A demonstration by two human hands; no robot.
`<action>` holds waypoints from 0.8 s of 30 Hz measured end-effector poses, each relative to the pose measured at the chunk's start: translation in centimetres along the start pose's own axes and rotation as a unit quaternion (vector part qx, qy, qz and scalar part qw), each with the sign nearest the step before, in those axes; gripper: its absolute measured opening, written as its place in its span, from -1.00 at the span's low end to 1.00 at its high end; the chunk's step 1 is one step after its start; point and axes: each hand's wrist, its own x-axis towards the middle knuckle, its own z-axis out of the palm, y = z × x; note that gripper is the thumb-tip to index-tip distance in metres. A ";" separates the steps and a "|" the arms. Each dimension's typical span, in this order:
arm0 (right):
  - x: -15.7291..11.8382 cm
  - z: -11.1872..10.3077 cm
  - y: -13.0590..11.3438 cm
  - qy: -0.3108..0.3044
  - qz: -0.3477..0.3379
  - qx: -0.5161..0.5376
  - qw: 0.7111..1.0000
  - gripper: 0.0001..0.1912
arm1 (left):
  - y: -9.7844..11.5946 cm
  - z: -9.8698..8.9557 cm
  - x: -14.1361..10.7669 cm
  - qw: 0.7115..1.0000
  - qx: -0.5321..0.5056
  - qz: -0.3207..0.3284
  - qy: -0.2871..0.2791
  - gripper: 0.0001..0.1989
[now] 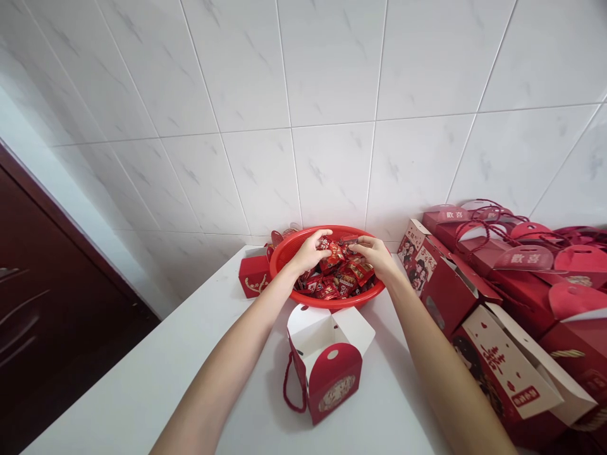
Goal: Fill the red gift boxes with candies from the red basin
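1. the left hand (310,254) was at the upper left of the pile, inside a red oval plastic basket with a perforated wall (327,304), near the centre of the frame. its thumb and forefinger looked parted beside small glossy red wrapped packets (332,256); whether they pinched one, i could not tell.

2. the right hand (377,253) reached in over the basket's right side, fingers bent towards the packets. their tips came close together, but i could not tell whether they were clamped on anything.

3. the packets lay heaped and overlapping in the basket. i judged them light, with thin, crinkly, rather slippery wrappers; a pinch across the middle or on a crimped edge seemed best, without squeezing the contents.

4. just below the basket in the frame, an open red card box with a white inside, rounded flaps and a round patterned emblem (332,370) stood on the white tabletop (142,392). a red cord handle (287,387) hung at its left. it looked light, stiff in its walls but easily creased at the flaps; the lower side walls seemed the safest hold.

5. a red box with a twisted pale cord (250,275) sat behind the basket's left side. at the right of the frame, red boxes with rounded tops and dark red cords (526,258) crowded beside cream-and-red printed boxes (512,360).
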 end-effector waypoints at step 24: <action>0.1 -0.2 0.1 -0.097 -0.006 -0.015 0.995 -0.80 | 0.3 -0.1 -0.1 1.000 -0.019 0.021 -0.010 -0.34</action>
